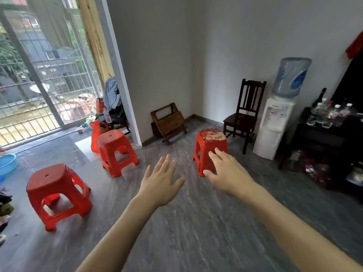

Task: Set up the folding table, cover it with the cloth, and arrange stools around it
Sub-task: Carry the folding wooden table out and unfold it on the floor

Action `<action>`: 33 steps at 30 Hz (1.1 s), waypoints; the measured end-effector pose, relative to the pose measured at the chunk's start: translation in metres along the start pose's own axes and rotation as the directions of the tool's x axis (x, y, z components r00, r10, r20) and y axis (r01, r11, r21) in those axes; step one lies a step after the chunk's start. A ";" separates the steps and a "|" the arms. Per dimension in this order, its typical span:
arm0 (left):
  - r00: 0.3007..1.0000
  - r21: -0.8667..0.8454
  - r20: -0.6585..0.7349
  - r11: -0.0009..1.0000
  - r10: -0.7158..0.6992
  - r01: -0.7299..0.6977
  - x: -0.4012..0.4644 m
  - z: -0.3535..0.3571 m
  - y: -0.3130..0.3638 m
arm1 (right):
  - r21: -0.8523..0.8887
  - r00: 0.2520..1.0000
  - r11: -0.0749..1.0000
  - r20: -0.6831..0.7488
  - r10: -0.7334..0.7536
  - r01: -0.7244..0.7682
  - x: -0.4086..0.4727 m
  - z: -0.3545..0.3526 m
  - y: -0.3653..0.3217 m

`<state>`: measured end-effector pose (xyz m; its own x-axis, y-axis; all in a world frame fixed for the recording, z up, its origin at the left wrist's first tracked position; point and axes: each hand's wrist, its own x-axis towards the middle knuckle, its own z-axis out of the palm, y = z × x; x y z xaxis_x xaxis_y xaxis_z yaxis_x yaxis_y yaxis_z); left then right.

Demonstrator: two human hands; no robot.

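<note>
Folding table (pixel 169 121) leans folded against the far wall by the corner, ahead of you and a bit left of centre, well apart from both hands. Your left hand (pixel 161 181) is out in front, fingers straight and spread, holding nothing. Your right hand (pixel 224 169) is also flat and spread, nothing in the grip, its fingertips overlapping the near side of the sticker-topped stool (pixel 211 148); cannot tell if they touch it or just hover in front.

Key relation: the table lies forward of both hands and slightly left of the left one, so the left hand looks a little nearer in line, but neither reaches it from here; you likely need to walk in first. Its slatted top faces out and tilts back against the wall, legs tucked at the floor, frame bar at the upper edge, the probable grab point for both hands.

Outward from there: middle stool (pixel 115 152) stands left of the table line, near stool (pixel 57 193) closer and further left, both upright on the grey floor (pixel 196 222). A fourth red stool (pixel 95 134) sits behind the middle one, partly hidden. Wooden chair (pixel 243 118) and water dispenser (pixel 275 124) stand right of the table against the other wall. No cloth identified; setup looks not yet begun.
</note>
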<state>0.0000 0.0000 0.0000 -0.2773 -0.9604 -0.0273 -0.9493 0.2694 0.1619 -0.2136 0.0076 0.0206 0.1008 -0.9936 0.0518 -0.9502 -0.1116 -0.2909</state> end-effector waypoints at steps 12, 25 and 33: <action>0.998 0.036 0.018 0.998 -0.057 0.056 0.127 0.005 -0.047 | -0.005 0.996 0.998 0.076 -0.057 0.057 0.136 0.026 0.016; 0.994 -0.005 -0.063 0.996 -0.084 0.084 0.301 -0.033 -0.180 | 0.009 0.995 0.996 0.049 -0.088 0.088 0.358 0.025 -0.058; 0.984 -0.040 -0.097 0.988 -0.152 0.149 0.374 -0.033 -0.246 | 0.004 1.000 1.000 0.008 -0.029 0.029 0.450 0.041 -0.075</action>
<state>0.1343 -0.4280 -0.0171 -0.1141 -0.9925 0.0444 -0.9734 0.1207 0.1950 -0.0853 -0.4320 0.0268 0.1308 -0.9900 0.0520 -0.9457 -0.1404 -0.2933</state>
